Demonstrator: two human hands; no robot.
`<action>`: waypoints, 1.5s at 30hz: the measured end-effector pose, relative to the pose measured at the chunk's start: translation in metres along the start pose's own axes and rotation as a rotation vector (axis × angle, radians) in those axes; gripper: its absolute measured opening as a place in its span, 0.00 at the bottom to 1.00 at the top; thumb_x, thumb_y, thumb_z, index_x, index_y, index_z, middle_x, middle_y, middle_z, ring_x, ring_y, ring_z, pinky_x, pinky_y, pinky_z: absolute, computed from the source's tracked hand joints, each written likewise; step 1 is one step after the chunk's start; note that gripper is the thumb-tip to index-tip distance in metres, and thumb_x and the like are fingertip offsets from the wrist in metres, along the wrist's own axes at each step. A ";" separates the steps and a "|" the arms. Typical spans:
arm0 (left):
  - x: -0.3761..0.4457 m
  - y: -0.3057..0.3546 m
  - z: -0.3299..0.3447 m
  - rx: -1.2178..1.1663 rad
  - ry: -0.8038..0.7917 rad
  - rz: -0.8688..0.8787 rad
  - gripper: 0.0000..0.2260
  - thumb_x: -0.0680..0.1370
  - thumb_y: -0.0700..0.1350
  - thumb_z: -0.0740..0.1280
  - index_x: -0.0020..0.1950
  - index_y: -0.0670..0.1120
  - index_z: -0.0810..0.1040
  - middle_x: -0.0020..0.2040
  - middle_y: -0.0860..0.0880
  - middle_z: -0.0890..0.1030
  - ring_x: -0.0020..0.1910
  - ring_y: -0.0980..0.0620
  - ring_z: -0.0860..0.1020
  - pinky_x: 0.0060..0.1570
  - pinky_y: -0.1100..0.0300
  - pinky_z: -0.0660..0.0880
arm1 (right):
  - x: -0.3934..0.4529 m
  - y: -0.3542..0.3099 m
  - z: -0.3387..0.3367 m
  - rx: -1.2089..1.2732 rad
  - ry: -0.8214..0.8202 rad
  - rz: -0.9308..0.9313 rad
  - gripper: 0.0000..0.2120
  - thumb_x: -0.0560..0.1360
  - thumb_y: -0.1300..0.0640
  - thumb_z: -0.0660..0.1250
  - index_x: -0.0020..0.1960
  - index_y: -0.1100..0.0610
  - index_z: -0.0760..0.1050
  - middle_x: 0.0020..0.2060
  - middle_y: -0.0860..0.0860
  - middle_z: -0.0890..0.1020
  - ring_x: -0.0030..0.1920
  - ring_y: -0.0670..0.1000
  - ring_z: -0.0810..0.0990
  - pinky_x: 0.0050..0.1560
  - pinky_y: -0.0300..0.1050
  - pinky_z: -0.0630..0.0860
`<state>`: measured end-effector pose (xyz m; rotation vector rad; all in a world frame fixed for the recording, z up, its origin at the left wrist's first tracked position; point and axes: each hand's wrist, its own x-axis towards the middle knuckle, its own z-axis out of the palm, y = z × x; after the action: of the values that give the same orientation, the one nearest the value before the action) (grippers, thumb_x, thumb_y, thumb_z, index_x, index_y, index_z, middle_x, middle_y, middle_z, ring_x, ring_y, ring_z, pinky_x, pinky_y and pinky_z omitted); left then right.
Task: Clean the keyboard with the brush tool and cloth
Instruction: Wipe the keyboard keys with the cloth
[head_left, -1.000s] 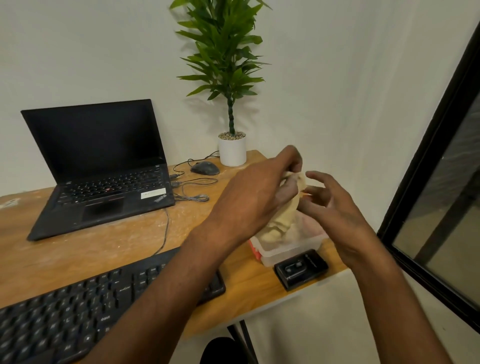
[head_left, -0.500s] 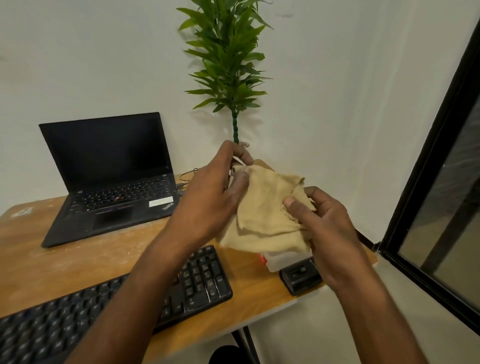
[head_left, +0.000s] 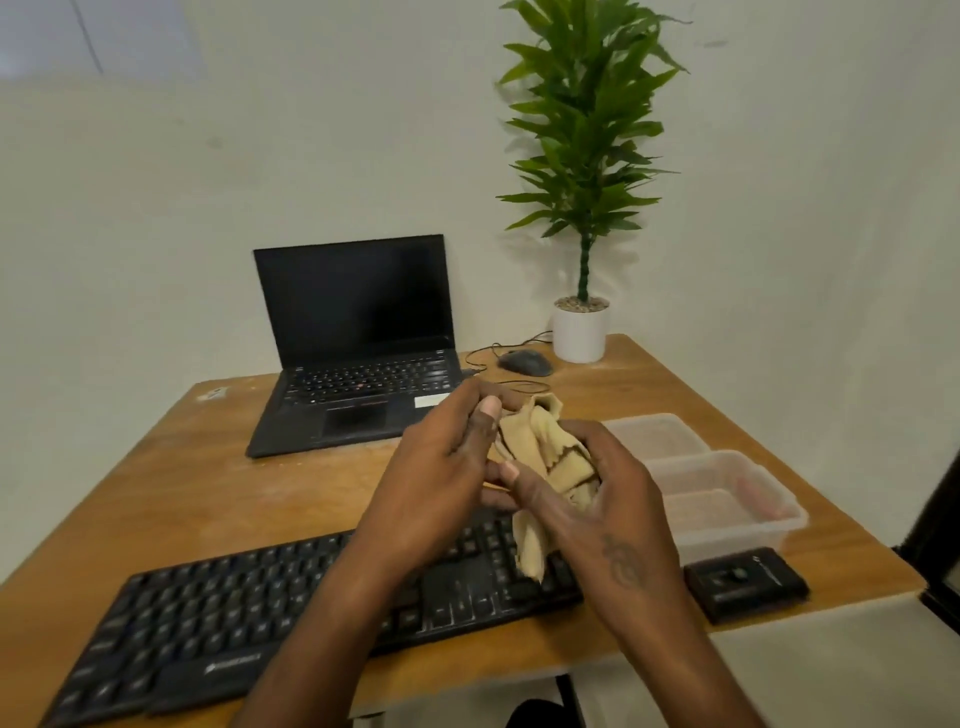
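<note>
A beige cloth (head_left: 540, 457) is bunched up between both of my hands, above the right end of the black keyboard (head_left: 218, 618). My right hand (head_left: 597, 499) grips the cloth in its palm, and a loose tail hangs down toward the keys. My left hand (head_left: 447, 467) pinches the cloth's upper left edge with thumb and fingers. The keyboard lies along the desk's front edge, its right part hidden behind my arms. No brush tool is visible.
A wooden desk (head_left: 234, 499) holds an open black laptop (head_left: 358, 343), a mouse (head_left: 524, 362) with its cable, a potted plant (head_left: 582, 208), a clear plastic container (head_left: 727, 499) with its lid (head_left: 654, 434) behind, and a small black case (head_left: 745, 582) at the front right corner.
The cloth went from spread open between my hands to bunched up in them. My hands dropped lower over the keyboard's right end, and the view swung left to take in more of the desk.
</note>
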<state>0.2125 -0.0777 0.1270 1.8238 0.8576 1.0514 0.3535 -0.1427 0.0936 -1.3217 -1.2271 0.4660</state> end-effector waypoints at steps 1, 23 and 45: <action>-0.004 -0.004 -0.008 -0.030 -0.002 -0.018 0.11 0.88 0.48 0.58 0.64 0.55 0.79 0.51 0.55 0.84 0.44 0.53 0.87 0.40 0.60 0.84 | -0.001 -0.001 0.006 0.008 0.000 0.009 0.17 0.72 0.45 0.75 0.59 0.44 0.77 0.47 0.39 0.84 0.48 0.39 0.82 0.43 0.35 0.78; -0.146 -0.124 -0.254 0.267 0.191 -0.332 0.45 0.64 0.66 0.79 0.77 0.74 0.60 0.71 0.69 0.72 0.70 0.68 0.71 0.64 0.67 0.70 | 0.006 -0.017 0.180 -0.125 -0.636 -0.170 0.09 0.77 0.57 0.71 0.53 0.45 0.83 0.43 0.38 0.85 0.46 0.37 0.81 0.46 0.38 0.74; -0.157 -0.184 -0.291 0.374 -0.188 -0.433 0.69 0.59 0.57 0.88 0.80 0.73 0.38 0.74 0.74 0.58 0.76 0.62 0.65 0.76 0.56 0.70 | 0.033 -0.002 0.278 -0.503 -0.921 -0.432 0.20 0.72 0.71 0.70 0.56 0.51 0.85 0.50 0.46 0.87 0.47 0.43 0.82 0.47 0.40 0.79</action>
<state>-0.1405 -0.0410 -0.0039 1.8782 1.3238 0.4592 0.1262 0.0143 0.0511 -1.2060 -2.4622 0.4803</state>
